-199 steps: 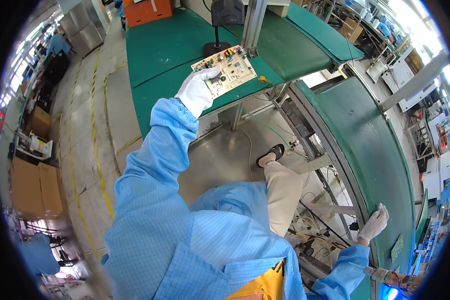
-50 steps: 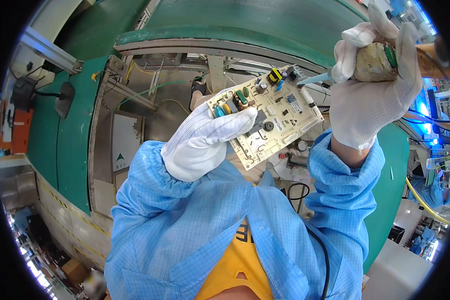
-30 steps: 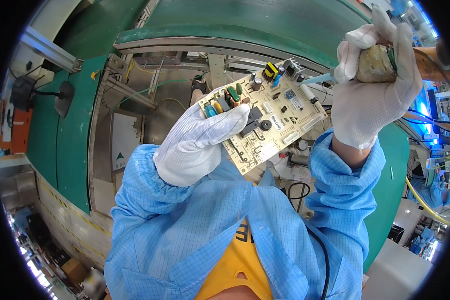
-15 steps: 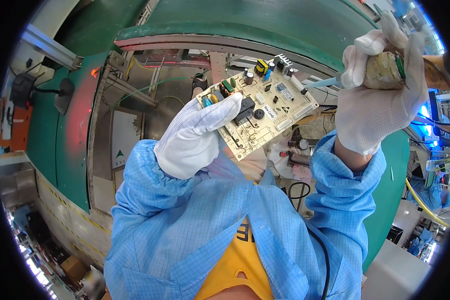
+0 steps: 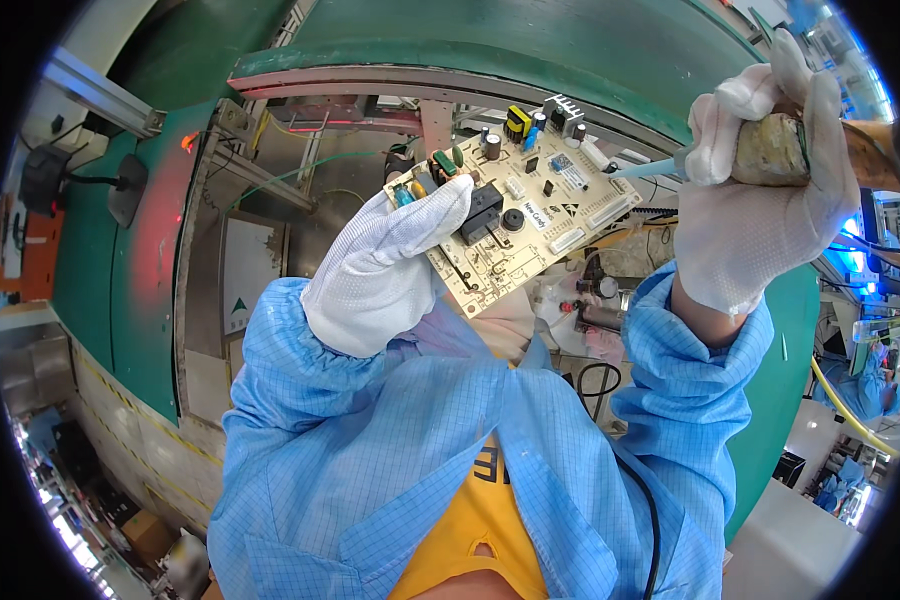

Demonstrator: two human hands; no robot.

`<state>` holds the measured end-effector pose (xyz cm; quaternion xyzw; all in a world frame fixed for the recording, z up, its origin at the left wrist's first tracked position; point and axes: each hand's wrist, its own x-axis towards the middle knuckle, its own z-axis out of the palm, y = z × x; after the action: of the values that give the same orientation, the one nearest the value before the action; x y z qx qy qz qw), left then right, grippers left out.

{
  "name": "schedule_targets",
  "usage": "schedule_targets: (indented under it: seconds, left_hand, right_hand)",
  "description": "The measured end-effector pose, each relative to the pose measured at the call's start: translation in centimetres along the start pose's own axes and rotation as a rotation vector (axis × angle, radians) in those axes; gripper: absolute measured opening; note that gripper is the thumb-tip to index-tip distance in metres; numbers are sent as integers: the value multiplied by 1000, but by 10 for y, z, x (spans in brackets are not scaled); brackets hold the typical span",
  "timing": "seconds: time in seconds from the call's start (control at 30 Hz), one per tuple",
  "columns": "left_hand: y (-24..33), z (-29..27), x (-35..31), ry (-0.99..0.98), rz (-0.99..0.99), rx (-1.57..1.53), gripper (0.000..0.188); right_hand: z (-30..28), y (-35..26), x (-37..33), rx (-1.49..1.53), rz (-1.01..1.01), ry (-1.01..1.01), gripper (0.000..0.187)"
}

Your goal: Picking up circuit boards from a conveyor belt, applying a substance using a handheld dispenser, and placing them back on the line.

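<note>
My left hand, in a white glove, grips a cream circuit board by its left edge, the thumb on top beside a black relay. Capacitors, a yellow transformer and a finned heat sink stand along the board's far side. The board is held up in the air, tilted. In my gloved right hand is a tool with a worn, tape-wrapped grip. Its slim pale-blue nozzle points left, with the tip at the board's far right edge by a small component; whether they touch I cannot tell.
A green bench surface with a metal rim runs behind the board. Another green surface lies at left, with a black stand. A yellow hose curves at right, and a cable hangs by my right sleeve.
The board and my left hand have shifted slightly left, and the board's right end has turned a little farther away. My right hand has moved slightly, still holding the tool.
</note>
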<state>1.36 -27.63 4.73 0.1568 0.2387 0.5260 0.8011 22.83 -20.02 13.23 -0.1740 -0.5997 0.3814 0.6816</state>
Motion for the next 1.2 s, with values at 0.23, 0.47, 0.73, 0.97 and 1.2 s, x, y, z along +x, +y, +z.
schedule_targets:
  seconds: [0.23, 0.47, 0.73, 0.97, 1.2]
  left_hand:
    - [0, 1, 1, -10, 2, 29, 40]
    - [2, 0, 2, -18, -31, 12, 39]
    - [28, -31, 18, -78, 214, 283, 35]
    - [147, -61, 56, 82, 542, 414, 45]
    - [298, -161, 100, 786, 1024, 968, 44]
  right_hand:
    - [0, -1, -5, -60, -53, -25, 48]
    - [2, 5, 4, -230, -20, 139, 52]
    - [-27, 2, 9, 575, 185, 89, 69]
    - [-37, -9, 5, 587, 269, -84, 51]
    - [-99, -10, 13, 222, 696, 121, 45]
